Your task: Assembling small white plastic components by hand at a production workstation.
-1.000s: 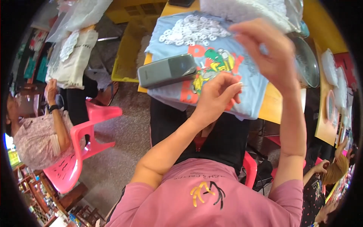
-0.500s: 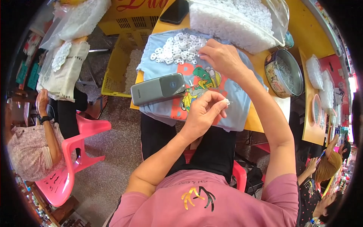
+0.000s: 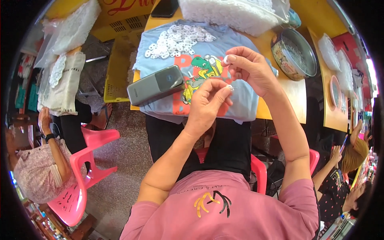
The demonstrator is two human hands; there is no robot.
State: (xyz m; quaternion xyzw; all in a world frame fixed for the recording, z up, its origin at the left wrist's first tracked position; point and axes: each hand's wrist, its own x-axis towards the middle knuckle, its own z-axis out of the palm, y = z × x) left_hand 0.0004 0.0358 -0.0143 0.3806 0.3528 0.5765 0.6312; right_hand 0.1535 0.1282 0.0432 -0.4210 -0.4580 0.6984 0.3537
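Between the thumb and fingers of my left hand point(image 3: 206, 102) is a small white plastic piece point(image 3: 229, 87). Just above and to its right, my right hand point(image 3: 254, 72) pinches a second small white piece point(image 3: 227, 59), apart from the first. Both hands are over a light blue printed shirt point(image 3: 244, 102) spread on the table. On its far part lies a pile of white plastic pieces with holes point(image 3: 172, 42). A dark grey box-shaped device point(image 3: 154, 86) rests left of my left hand.
Beyond the shirt stands a large container of white pieces point(image 3: 228, 18). A round tin point(image 3: 294, 54) sits at the right, and a black phone point(image 3: 165, 8) at the far edge. A yellow crate point(image 3: 116, 86) and a seated person point(image 3: 42, 166) are on the left.
My right hand has come from the pile back toward my left hand, now with a white piece showing in its pinch. The head view has shifted slightly.
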